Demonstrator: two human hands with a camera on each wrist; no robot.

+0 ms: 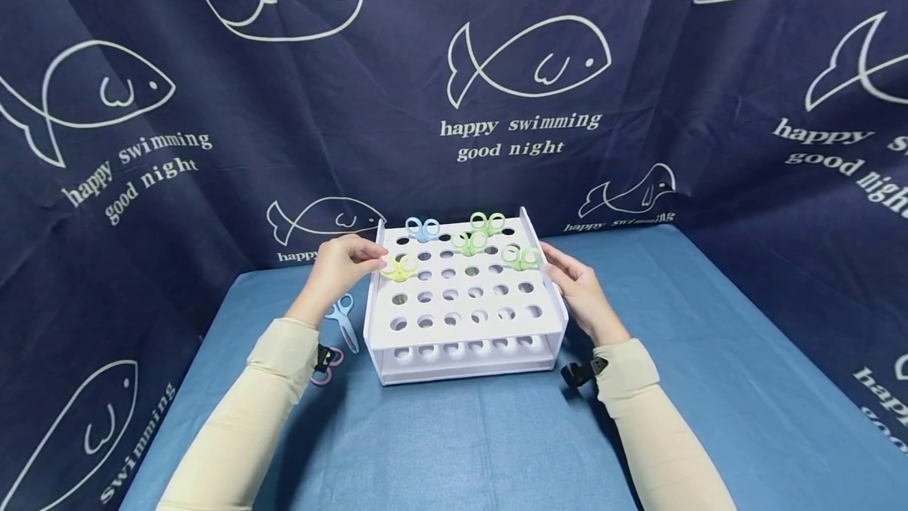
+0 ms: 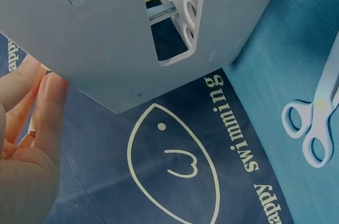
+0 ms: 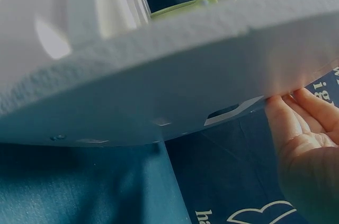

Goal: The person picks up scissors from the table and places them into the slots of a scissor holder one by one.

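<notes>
A white rack (image 1: 461,327) with rows of round holes stands on the table between my hands. My left hand (image 1: 342,268) pinches a handle loop of the yellow scissors (image 1: 400,268), which stand in a hole at the rack's left side. In the left wrist view the side panel (image 2: 106,49) mostly hides that grip. The extended fingers of my right hand (image 1: 578,286) touch the rack's right side panel (image 3: 212,81). Blue scissors (image 1: 422,229) stand in the back row. Several green scissors (image 1: 521,258) stand towards the right, with their handles above the top plate.
Light blue scissors (image 1: 344,323) lie on the blue table (image 1: 468,448) left of the rack. Nearer my left wrist lie pink-handled scissors (image 1: 325,373), partly hidden by the wrist camera. A dark curtain (image 1: 397,140) with white fish drawings hangs behind the table.
</notes>
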